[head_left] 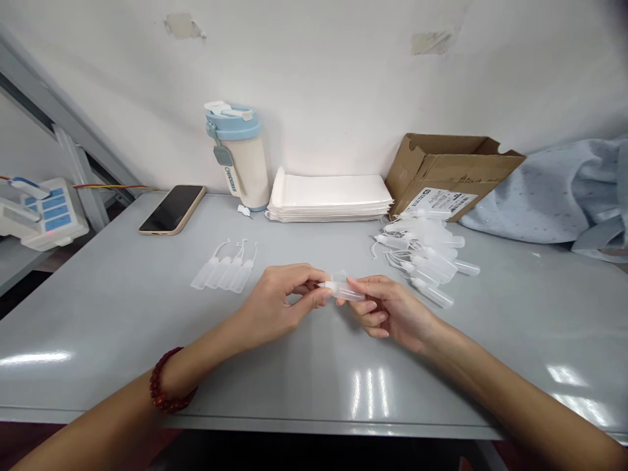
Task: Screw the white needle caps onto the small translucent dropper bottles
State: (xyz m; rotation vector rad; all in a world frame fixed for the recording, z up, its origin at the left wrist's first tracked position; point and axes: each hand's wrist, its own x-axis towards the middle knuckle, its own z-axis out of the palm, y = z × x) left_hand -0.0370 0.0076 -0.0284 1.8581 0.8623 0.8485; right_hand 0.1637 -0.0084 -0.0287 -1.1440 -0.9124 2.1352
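Between my two hands, above the middle of the table, is a small translucent squeeze bottle (347,290) lying sideways. My right hand (387,307) grips its body between thumb and fingers. At the white cap end, my left hand (289,297) pinches the tip, which its fingers partly hide. To the left several similar bottles (226,271) lie in a neat row, their thin bent tips pointing away from me. A loose pile of more such bottles (432,255) lies to the right, tips mostly towards the left.
Along the wall stand a cream tumbler with a blue lid (245,157), a stack of white envelopes (331,196) and an open cardboard box (451,170). A phone (173,209) lies at the back left. Pale blue fabric (549,196) rests at the right; a white device (53,216) sits far left.
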